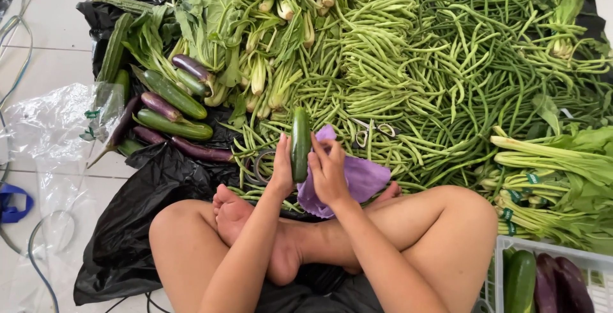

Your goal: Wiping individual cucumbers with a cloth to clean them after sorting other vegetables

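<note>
- The left hand (281, 171) grips a dark green cucumber (300, 144), held upright at the centre of the view.
- The right hand (328, 174) presses a purple cloth (364, 179) against the cucumber's side, fingers closed on the cloth.
- Long green beans (408, 64) spread from 12 to 2 o'clock.
- Cucumbers and purple eggplants (169, 105) lie at 10 o'clock on black plastic sheeting (128, 223).
- A white crate (594, 265) sits at 4 o'clock.

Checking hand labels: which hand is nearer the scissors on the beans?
Right. The right hand, holding the purple cloth, sits just below-left of the scissors; the left hand is farther left, beyond the cucumber.
</note>
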